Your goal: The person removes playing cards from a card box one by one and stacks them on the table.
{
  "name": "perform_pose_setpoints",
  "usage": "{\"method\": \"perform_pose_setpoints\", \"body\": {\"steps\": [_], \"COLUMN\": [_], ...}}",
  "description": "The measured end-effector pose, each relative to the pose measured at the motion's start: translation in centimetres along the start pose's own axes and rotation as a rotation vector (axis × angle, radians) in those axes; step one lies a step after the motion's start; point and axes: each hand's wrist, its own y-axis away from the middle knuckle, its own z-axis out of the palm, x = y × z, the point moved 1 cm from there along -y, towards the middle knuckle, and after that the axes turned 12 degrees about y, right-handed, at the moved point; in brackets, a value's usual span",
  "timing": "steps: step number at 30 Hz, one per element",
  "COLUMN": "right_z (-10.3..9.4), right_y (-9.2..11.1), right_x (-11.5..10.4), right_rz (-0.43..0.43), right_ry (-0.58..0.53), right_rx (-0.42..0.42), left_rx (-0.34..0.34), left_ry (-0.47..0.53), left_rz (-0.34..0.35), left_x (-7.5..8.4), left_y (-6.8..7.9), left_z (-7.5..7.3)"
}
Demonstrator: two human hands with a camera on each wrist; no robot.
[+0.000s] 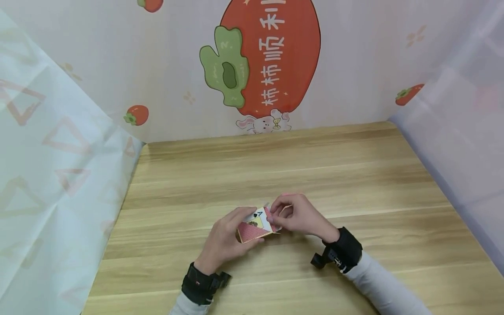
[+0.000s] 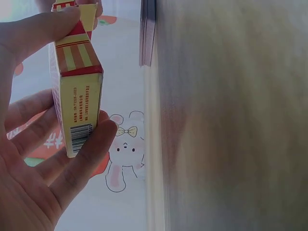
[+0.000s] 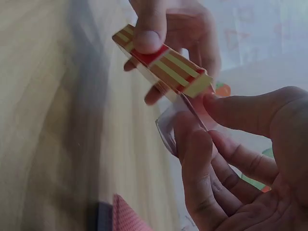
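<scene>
A: Box status: small rectangular cardboard playing-card box [image 1: 255, 227], red patterned face with an ace-of-spades panel, red and yellow striped edge, barcode on the yellow narrow side. Held in the air just above the light wooden table [image 1: 354, 175], near its front middle.

B: Hands?

A: Left hand [image 1: 224, 240] grasps the box, thumb on one broad face, fingers curled against the other. Right hand [image 1: 299, 216] pinches at the box's open end, thumb and fingers closed on a thin glossy clear film [image 3: 168, 130] and a red tuck flap there. Can't tell which of the two it actually grips.

B: Surface finish?

A: Box looks smooth printed card, crisp edges. Table is matte wood grain in pale streaks.

B: Anything else beside the box?

A: Stack of red-backed cards [image 3: 127, 216] lying flat on the table just beyond the right hand. Behind the table, a wrinkled sheet backdrop [image 1: 354, 65] printed with a big red persimmon, a green leaf and a small white rabbit.
</scene>
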Motion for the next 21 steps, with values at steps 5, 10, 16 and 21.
{"method": "perform_pose_setpoints", "body": {"steps": [5, 10, 16, 21], "right_z": [0.94, 1.17, 1.10, 0.72], "right_y": [0.04, 0.07, 0.17, 0.24], "right_x": [0.40, 0.34, 0.39, 0.45], "right_rz": [-0.011, -0.003, 0.033, 0.059], "right_ry": [-0.012, -0.001, -0.013, -0.001], "right_rx": [-0.014, -0.024, -0.033, -0.036], "left_rx": [-0.012, -0.013, -0.005, 0.001], "left_ry": [-0.005, -0.003, -0.008, -0.011], "left_rz": [0.006, 0.018, 0.026, 0.018], "left_x": [0.28, 0.46, 0.40, 0.41], "left_y": [0.10, 0.15, 0.11, 0.05], "left_z": [-0.15, -0.11, 0.02, 0.08]}}
